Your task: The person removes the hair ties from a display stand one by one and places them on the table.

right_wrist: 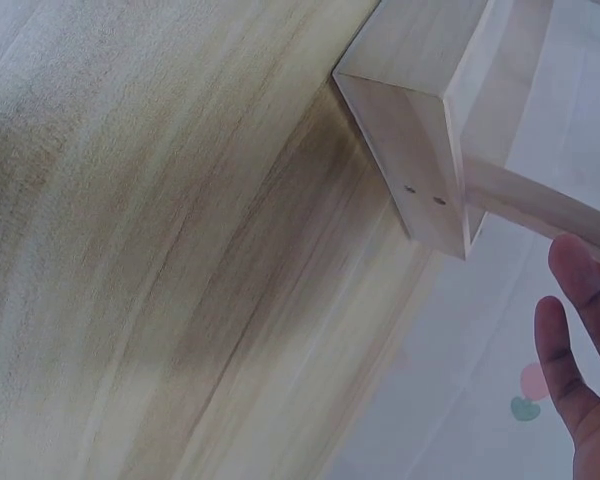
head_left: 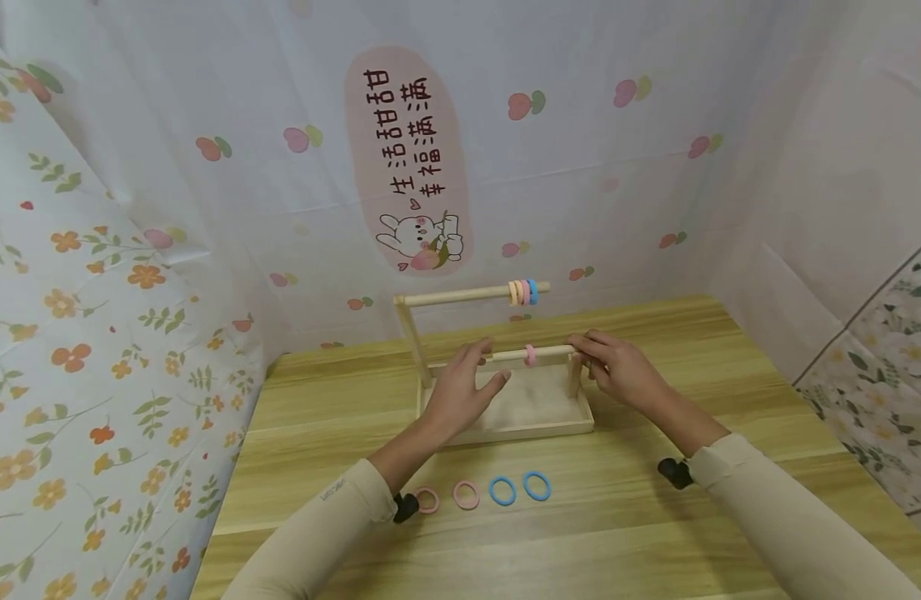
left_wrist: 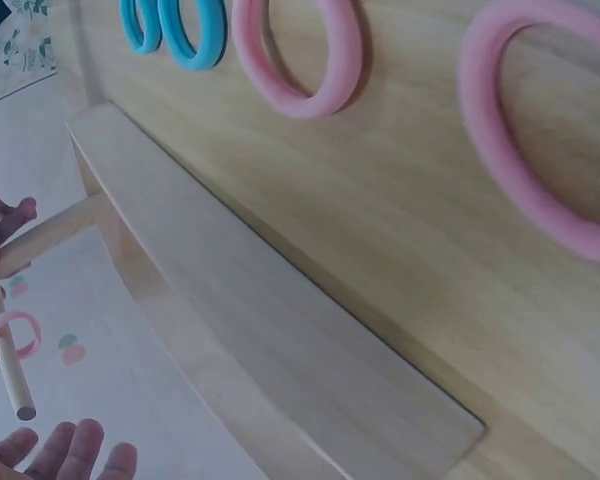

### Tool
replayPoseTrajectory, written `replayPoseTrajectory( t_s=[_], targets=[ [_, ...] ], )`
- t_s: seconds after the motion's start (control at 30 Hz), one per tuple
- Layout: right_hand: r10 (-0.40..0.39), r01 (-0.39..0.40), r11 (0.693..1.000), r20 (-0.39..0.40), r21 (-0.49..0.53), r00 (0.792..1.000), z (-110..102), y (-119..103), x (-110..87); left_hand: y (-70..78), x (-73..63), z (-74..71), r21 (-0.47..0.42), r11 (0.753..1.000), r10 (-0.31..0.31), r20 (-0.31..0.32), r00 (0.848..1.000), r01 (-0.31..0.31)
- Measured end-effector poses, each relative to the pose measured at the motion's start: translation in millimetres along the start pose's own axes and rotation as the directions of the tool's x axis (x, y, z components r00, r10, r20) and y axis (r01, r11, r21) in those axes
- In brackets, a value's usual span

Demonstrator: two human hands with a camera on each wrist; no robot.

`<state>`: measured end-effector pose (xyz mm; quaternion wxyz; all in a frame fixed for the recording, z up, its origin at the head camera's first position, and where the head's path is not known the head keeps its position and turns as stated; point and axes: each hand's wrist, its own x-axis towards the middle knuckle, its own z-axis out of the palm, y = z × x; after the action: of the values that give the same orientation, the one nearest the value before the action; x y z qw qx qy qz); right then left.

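A pale wooden rack [head_left: 531,428] with a tray base carries two rods, one high at the back and one lower in front. A pink ring [head_left: 531,356] hangs around the lower rod [head_left: 556,351]. My left hand [head_left: 460,390] is at that rod's free tip, its fingers relaxed and apart, holding nothing. With its fingers and thumb my right hand [head_left: 616,367] grips the rack where the lower rod meets its upright post [right_wrist: 540,205]. In the left wrist view, the pink ring [left_wrist: 32,336] sits partway along the rod, close to my left thumb.
Beige, pink and blue rings [head_left: 523,292] hang near the free end of the upper rod [head_left: 460,295]. Two pink rings [head_left: 466,496] and two blue rings [head_left: 537,486] lie in a row on the wooden table [head_left: 618,533] before the rack. A printed cloth [head_left: 565,200] hangs behind.
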<state>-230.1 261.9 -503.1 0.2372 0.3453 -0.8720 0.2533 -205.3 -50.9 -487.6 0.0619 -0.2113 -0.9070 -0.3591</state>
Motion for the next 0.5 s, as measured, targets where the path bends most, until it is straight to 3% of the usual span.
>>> replayPoseTrajectory(
  t_s=[0.5],
  targets=[
    [0.026, -0.026, 1.0, 0.003, 0.014, 1.0, -1.1, -0.8, -1.1, 11.6, 17.9, 10.0, 0.036, 0.997, 0.064, 0.06, 0.996, -0.066]
  ],
)
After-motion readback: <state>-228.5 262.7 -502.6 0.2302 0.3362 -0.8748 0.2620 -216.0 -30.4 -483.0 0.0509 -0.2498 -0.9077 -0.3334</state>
